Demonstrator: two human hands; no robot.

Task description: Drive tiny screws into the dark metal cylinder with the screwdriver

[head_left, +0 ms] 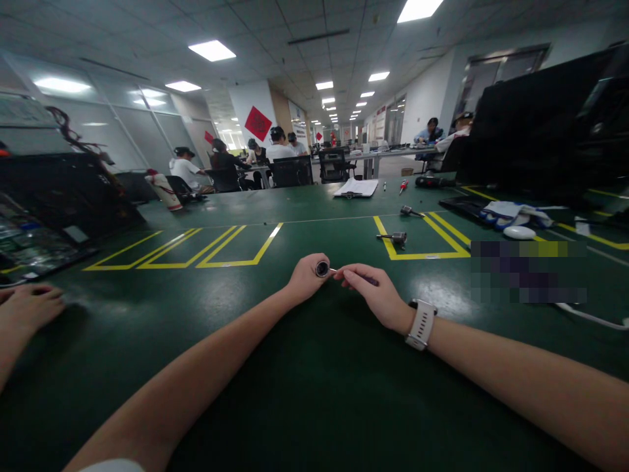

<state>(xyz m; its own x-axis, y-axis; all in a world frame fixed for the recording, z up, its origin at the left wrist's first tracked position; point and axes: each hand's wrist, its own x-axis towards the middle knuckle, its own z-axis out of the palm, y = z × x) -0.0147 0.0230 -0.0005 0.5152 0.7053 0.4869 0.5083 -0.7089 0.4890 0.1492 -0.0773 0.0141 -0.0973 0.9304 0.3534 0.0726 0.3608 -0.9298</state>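
My left hand (308, 278) is closed around a short metal cylinder (322, 269), whose round, dark open end faces me. My right hand (369, 288) pinches a slim tool like a screwdriver (369, 280) by its dark handle. Its thin shaft points left and reaches the side of the cylinder; whether it sits in a screw there is too small to tell. Beyond my hands, two metal pieces with a cup-like end and a thin shank lie on the green table: a nearer one (397, 238) and a farther one (409, 210).
Papers on a clipboard (356, 189), a red-handled tool (403, 186) and a dark power drill (434, 181) lie farther back. Gloves (515, 214) and a white mouse (519, 233) are at right. Another person's hand (32, 307) rests at left. Yellow tape (430, 256) marks the table.
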